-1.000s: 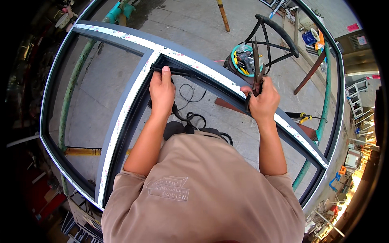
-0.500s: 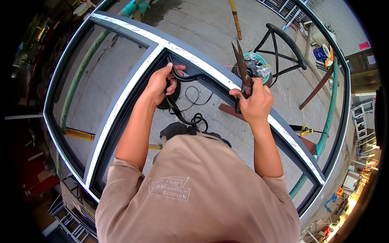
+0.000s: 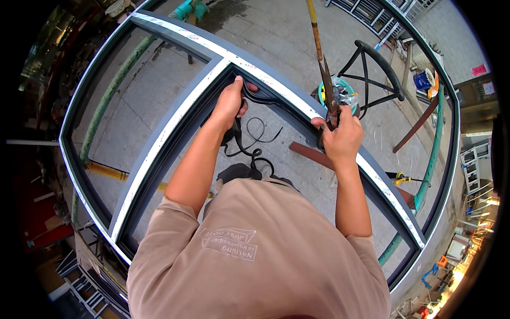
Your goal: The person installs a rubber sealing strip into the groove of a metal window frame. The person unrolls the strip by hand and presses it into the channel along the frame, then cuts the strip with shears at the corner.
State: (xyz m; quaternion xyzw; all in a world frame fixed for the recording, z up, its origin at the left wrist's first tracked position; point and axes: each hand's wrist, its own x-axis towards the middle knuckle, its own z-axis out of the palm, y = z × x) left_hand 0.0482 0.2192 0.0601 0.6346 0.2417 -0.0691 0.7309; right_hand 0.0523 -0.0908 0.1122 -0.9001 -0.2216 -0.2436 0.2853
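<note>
A large grey metal window frame [image 3: 265, 81] with white protective film spans the view in front of me. My left hand [image 3: 230, 105] is closed on a black rubber sealing strip [image 3: 261, 99] at an inner corner of the frame, thumb pressing near the corner. From there the strip runs right along the inner edge, while its loose length hangs below the hand in loops. Held in my right hand [image 3: 342, 135] is a pair of dark, worn scissors [image 3: 328, 87], blades pointing up and nearly together. That hand is over the frame's long bar.
Green pipe supports [image 3: 119, 85] show beneath the frame. Beyond the bar are a teal bucket [image 3: 348, 85] of small items and a black-rimmed stool [image 3: 385, 64]. A rusty metal bar [image 3: 311, 155] lies under the frame, and a yellow-handled tool [image 3: 404, 179] is at the right.
My left hand has moved into the corner, and the strip's raised loop now lies closer to the frame. The scissor blades, apart before, have come nearly together. The view has shifted slightly.
</note>
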